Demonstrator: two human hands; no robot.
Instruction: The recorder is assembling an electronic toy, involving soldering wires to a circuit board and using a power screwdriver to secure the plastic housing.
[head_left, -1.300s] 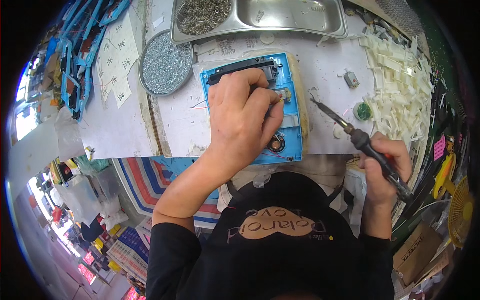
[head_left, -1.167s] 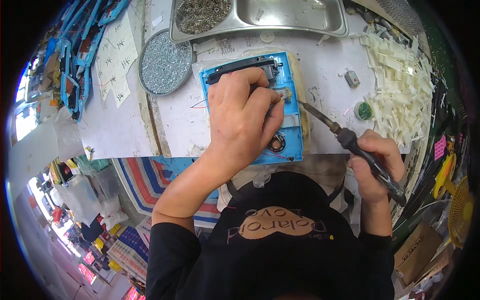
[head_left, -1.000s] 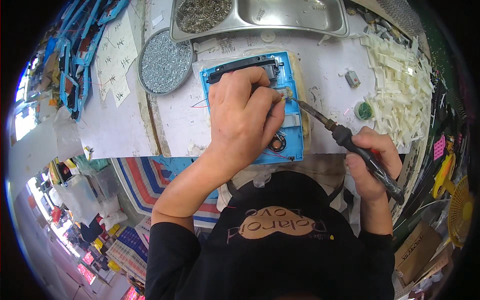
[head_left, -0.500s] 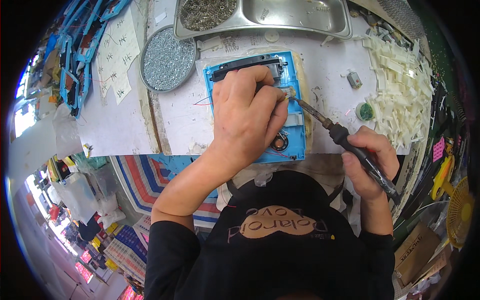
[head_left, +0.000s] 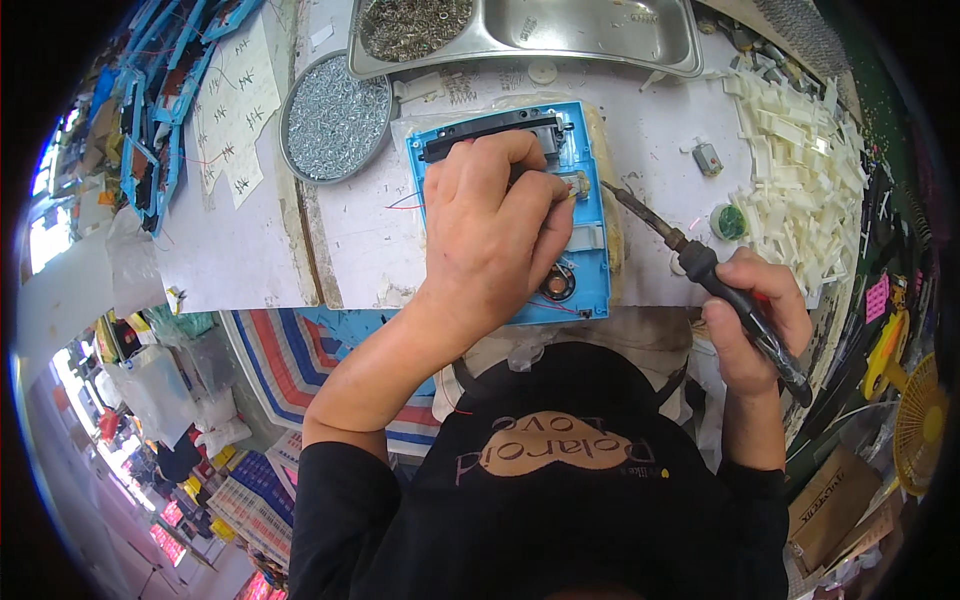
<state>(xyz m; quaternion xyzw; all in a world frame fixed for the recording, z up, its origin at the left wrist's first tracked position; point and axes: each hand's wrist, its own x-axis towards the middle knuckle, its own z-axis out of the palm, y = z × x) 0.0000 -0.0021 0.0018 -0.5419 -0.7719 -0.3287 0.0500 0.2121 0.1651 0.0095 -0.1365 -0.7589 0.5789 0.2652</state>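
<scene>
A blue plastic casing (head_left: 602, 290) lies on the work table, with a black bar (head_left: 480, 128) along its far side. My left hand (head_left: 485, 230) rests over it, thumb and fingertips pinched beside a small metallic part (head_left: 581, 186) at the casing's right side; what they grip is mostly hidden. Thin red and blue wires stick out left of that hand. Near the casing's lower right corner sits a round black speaker-like part (head_left: 558, 283). My right hand (head_left: 755, 320) is wrapped round the black handle of a soldering iron (head_left: 690, 250), its tip just off the casing's right edge.
A round tray (head_left: 286, 155) of screws stands left of the casing, and a steel tray (head_left: 590, 25) with springs lies beyond. To the right are a small motor (head_left: 707, 158), a green round item (head_left: 730, 222) and heaped white plastic pieces (head_left: 800, 180). Blue casings (head_left: 150, 130) pile up far left.
The soldering iron's tip has drawn back from the small part, moving right off the casing. My right hand has shifted slightly right with it. My left hand has barely moved.
</scene>
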